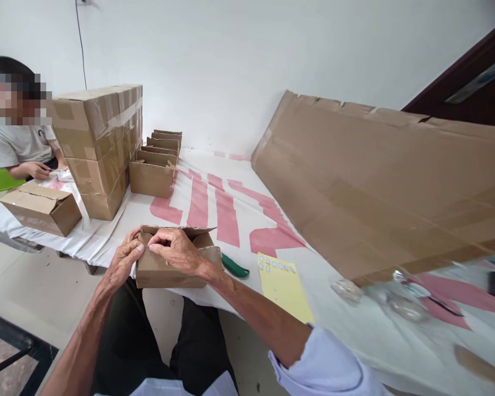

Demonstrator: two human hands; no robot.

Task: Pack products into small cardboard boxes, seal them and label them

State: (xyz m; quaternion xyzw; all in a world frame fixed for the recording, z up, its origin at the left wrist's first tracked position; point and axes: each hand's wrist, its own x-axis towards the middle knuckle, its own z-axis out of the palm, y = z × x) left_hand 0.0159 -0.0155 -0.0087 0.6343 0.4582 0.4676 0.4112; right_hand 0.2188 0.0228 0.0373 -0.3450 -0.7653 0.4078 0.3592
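Observation:
A small cardboard box (171, 278) sits at the table's front edge with its top flaps raised. My left hand (126, 257) grips the box's upper left corner, thumb on the near side. Bent over the box opening, my right hand (175, 250) has its thumb and index finger pinched together beside the left thumb. Whether a flap edge or some small piece is between those fingertips is too small to tell. Just right of the box lies a dark green-handled tool (236, 267), partly hidden. A yellow sheet (282, 283) with several small pale stickers lies farther right.
Taped cartons (94, 148) are stacked at the left, with several open boxes (150, 179) beside them. Another box (41, 208) stands near a seated person (12, 137). A large cardboard panel (375, 187) leans along the right. Clear-wrapped items (408, 307) lie in front of it.

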